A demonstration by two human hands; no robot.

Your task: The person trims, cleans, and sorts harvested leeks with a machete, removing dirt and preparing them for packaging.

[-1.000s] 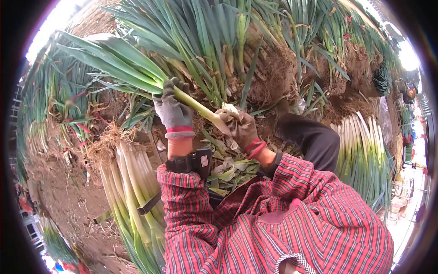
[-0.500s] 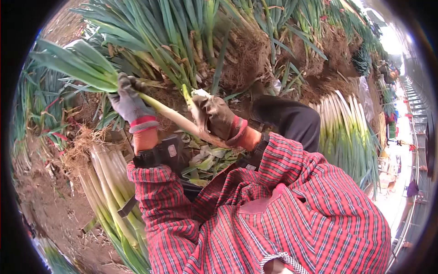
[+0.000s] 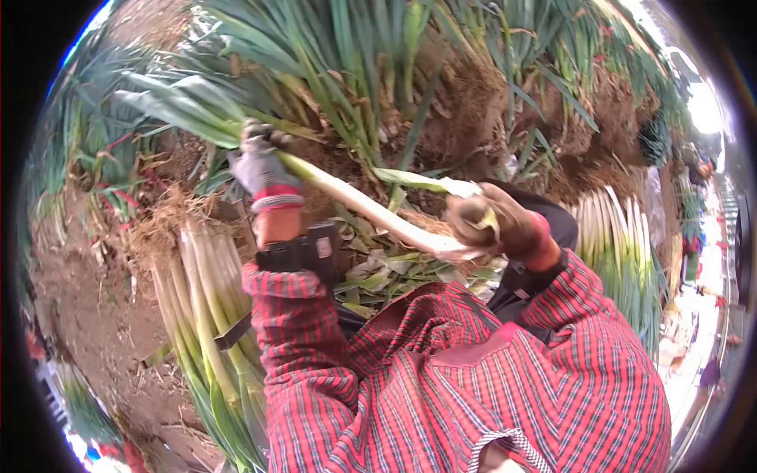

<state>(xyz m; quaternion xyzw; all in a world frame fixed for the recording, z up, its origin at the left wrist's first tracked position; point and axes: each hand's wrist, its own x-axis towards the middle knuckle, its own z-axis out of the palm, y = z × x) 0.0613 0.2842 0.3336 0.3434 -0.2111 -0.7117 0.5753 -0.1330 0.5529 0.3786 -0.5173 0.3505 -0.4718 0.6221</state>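
Observation:
A leek (image 3: 355, 199) slants across the middle, its green leaves at the upper left and its white root end at the lower right. My left hand (image 3: 266, 167), in a grey glove, is closed round it just below the leaves. My right hand (image 3: 490, 221), in a soiled brown glove, is closed on a peeled leaf (image 3: 418, 180) whose strip trails out to the left. That hand is right by the leek's root end. Below the leek, peeled leaf scraps (image 3: 386, 272) lie heaped between my legs.
Unpeeled leeks (image 3: 331, 63) with rooty, soil-covered ends are piled along the far side. Pale trimmed leeks (image 3: 206, 284) lie in a bundle at my left, with another bundle of leeks (image 3: 615, 236) at the right. Bare soil (image 3: 95, 315) shows at the far left.
My right hand has moved right, past the leek's root end, drawing the peeled leaf along the stalk. The left hand still grips the leek, and the view has shifted slightly.

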